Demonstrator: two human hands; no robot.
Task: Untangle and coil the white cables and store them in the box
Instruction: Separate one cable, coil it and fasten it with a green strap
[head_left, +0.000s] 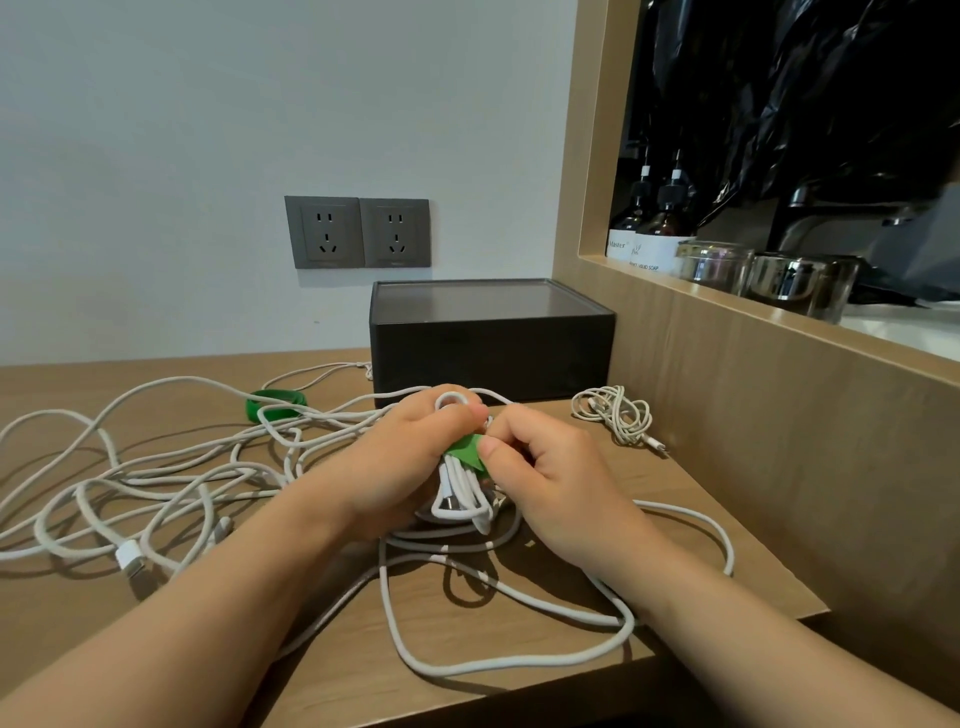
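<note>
**Coiled bundle pinched upright over the worktop**

Left hand (410, 457) grips the white cable bundle (460, 493), long axis running toward the dark box (491, 345); right hand (550, 480) pinches green tape (467, 451) around it. Fingers hide the bundle's middle; loose cables (156, 467) sprawl left

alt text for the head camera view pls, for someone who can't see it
Two bare hands, left hand and right hand, wrap a green strap around a coiled white cable over a wooden desk. Loose white cables sprawl left; a closed dark box stands behind.
</note>
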